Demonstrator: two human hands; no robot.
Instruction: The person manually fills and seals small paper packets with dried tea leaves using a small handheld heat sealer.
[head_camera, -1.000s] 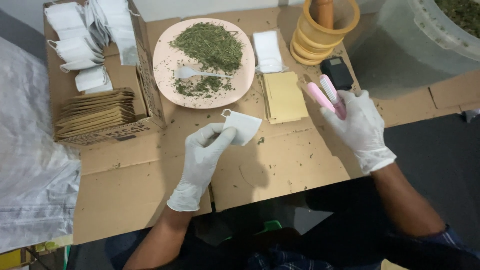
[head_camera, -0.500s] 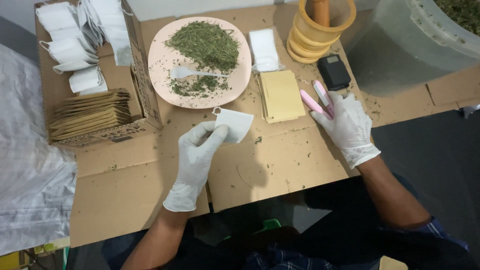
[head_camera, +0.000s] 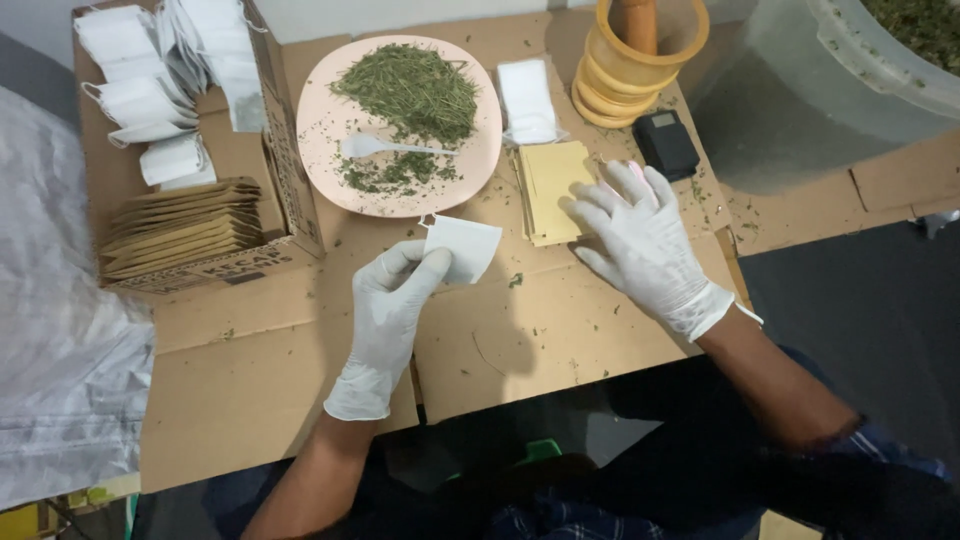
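At centre frame, the gloved left hand pinches a small white filter bag in its grip, just below the pink plate of dried green herbs. The right hand, fingers spread and holding nothing visible, rests over the tan envelopes on the cardboard tabletop.

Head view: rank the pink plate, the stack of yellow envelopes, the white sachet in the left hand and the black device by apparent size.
1. Pink plate, clearly largest.
2. Stack of yellow envelopes, partly covered by the right hand.
3. White sachet in the left hand; close to the envelopes, so unsure.
4. Black device, smallest.
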